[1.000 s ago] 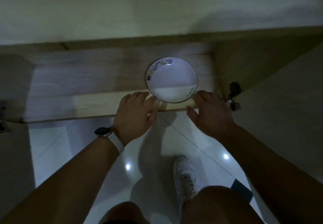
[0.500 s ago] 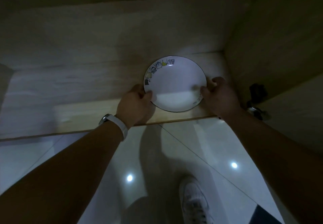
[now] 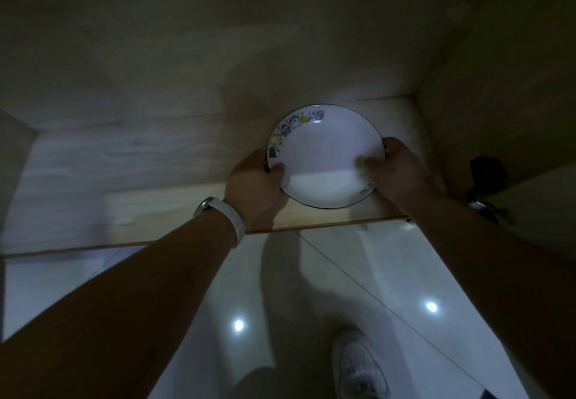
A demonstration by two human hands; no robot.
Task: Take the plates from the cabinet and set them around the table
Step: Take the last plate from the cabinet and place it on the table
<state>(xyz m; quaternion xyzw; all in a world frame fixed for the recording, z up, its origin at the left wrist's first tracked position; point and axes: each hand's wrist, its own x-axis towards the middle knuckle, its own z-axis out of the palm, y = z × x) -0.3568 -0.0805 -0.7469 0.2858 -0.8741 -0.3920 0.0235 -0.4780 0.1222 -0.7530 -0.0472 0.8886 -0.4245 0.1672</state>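
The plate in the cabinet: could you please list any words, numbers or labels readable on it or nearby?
Plate rim beside the right hand: dark marks, perhaps lettering, too small and blurred to read.
Plate rim, upper left: coloured drawings, no legible words.
Nothing else readable.

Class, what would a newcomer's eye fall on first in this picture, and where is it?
The white plate, with small cartoon figures along its rim, stands out at the front right of the dim wooden cabinet shelf. The left hand and right hand grip its opposite edges.
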